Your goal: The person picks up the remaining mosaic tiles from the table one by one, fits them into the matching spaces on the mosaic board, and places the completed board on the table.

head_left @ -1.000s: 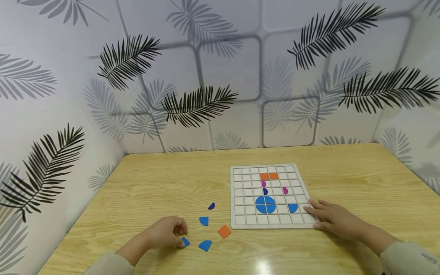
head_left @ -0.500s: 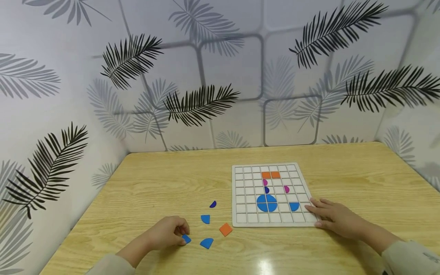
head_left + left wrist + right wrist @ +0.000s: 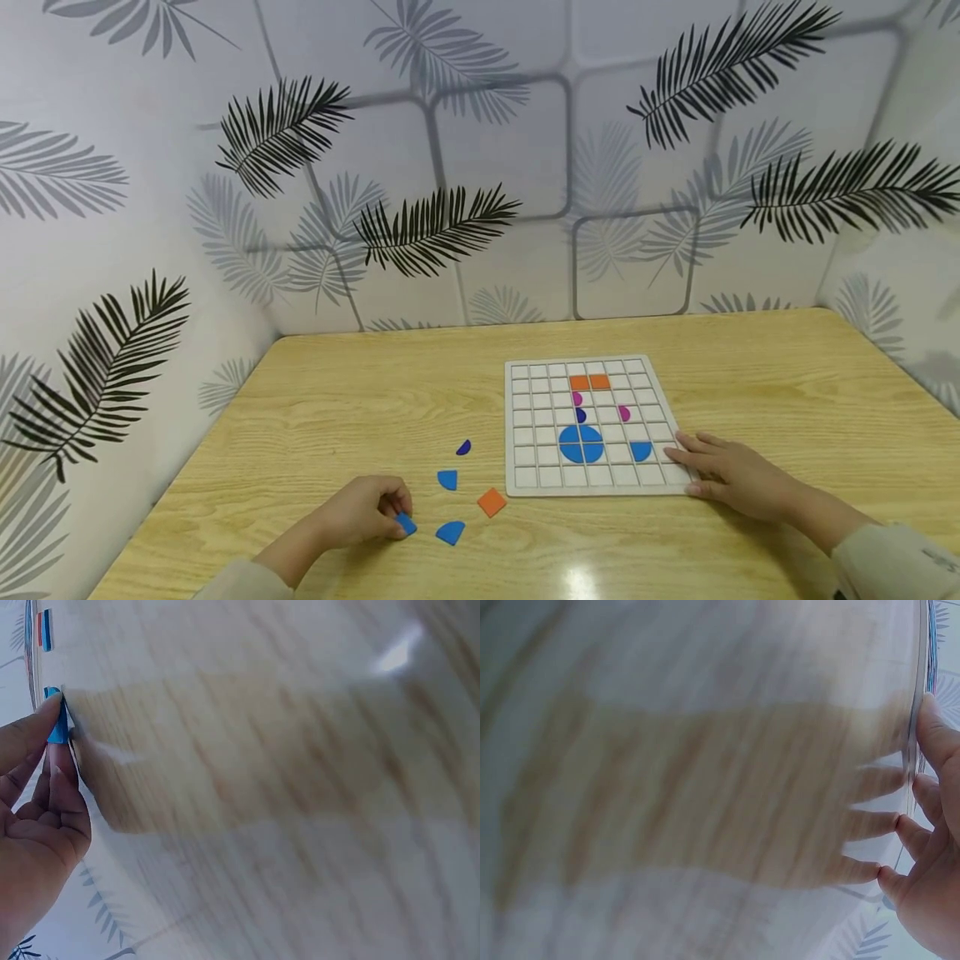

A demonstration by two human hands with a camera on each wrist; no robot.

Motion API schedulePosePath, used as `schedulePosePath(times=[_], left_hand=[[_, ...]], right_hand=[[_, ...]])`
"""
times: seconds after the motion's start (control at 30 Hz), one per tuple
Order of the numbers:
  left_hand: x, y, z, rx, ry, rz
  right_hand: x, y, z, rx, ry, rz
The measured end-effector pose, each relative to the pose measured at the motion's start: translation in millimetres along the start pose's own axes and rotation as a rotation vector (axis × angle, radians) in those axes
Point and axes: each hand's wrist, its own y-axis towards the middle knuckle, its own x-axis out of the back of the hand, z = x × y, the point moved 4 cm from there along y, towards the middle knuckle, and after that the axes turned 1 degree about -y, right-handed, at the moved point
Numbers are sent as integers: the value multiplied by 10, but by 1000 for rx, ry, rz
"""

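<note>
At the left of the head view my left hand (image 3: 366, 510) pinches a small blue tile (image 3: 406, 523) between thumb and fingers, low over the table. The left wrist view shows the thumb on top of this blue tile (image 3: 57, 724) and a finger under it. Its full outline is covered. My right hand (image 3: 742, 482) rests with extended fingers on the right edge of the white grid board (image 3: 527, 477). In the right wrist view the thumb of the right hand (image 3: 934, 855) lies along the board's rim, and the other fingertips touch the table.
Right of the left hand lie two blue quarter-circle tiles, one near (image 3: 451, 532) and one farther (image 3: 447, 479), an orange square (image 3: 492, 502) and a dark blue half-circle (image 3: 463, 447). Orange, pink and blue pieces sit in the grid. A patterned wall (image 3: 517, 275) stands behind the table.
The blue tile is tilted a little more in the left hand's fingertips. Both hands have stayed nearly in place, and the loose pieces and the board have not moved.
</note>
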Motion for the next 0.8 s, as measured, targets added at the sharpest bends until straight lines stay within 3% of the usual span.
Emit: schedulePosePath(times=[0.4, 0.8], left_hand=[[24, 15, 36, 2, -84, -25], [39, 126, -58, 20, -154, -58]], right_hand=[[-7, -3, 6, -15, 3, 15], [0, 0, 2, -14, 1, 13]])
